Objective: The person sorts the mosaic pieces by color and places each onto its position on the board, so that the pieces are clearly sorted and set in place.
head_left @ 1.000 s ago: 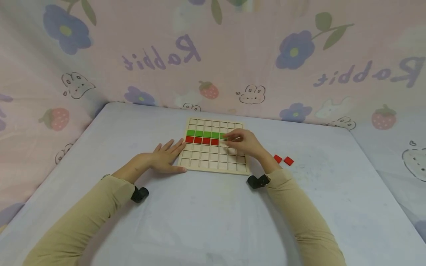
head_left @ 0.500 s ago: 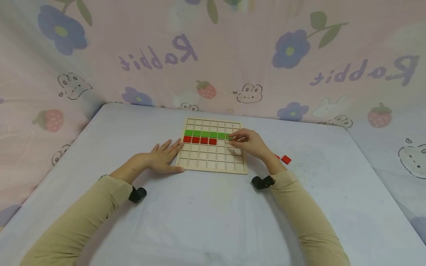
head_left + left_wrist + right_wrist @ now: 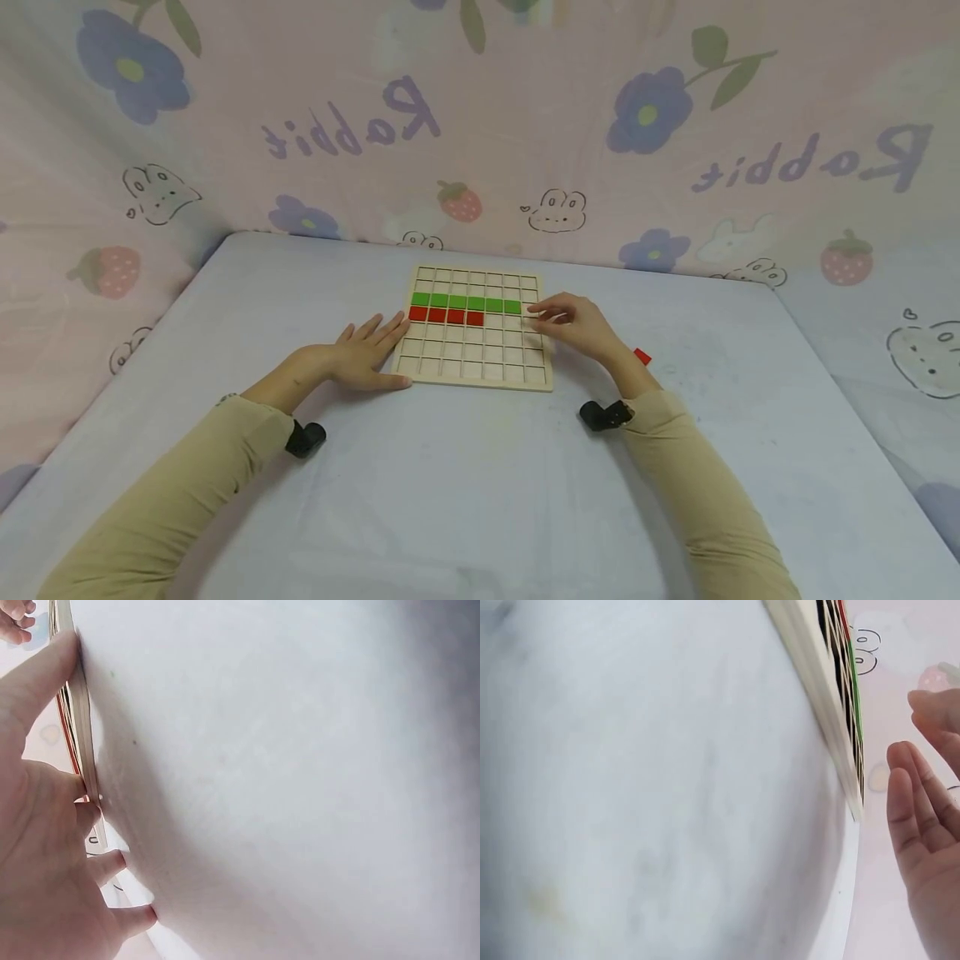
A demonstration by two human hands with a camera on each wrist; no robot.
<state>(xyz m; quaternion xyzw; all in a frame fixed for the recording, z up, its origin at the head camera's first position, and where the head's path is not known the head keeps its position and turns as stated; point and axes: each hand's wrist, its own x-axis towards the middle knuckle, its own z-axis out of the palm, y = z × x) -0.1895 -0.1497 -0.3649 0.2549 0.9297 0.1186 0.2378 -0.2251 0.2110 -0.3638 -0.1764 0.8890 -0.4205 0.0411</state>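
A pale wooden grid board (image 3: 472, 383) lies flat on the table, with a row of green tiles (image 3: 458, 302) and, just nearer, a shorter row of red tiles (image 3: 455, 316). My left hand (image 3: 367, 358) rests with spread fingers at the board's left edge; the left wrist view shows its thumb (image 3: 45, 675) against the board's side. Over the right edge hovers my right hand (image 3: 573, 323), thumb and fingers bent loosely and apart, close to the end of the green row. Nothing shows between its fingers (image 3: 904, 802) in the right wrist view.
One loose red tile (image 3: 642, 357) lies on the white-covered table (image 3: 450, 483) right of the board, partly behind the right forearm. A patterned cloth wall (image 3: 495, 125) rises behind the table's far edge.
My right hand has slid rightward along the green row, uncovering its right end. Its forearm now hides one of two loose red tiles. The left hand stays at the board's edge.
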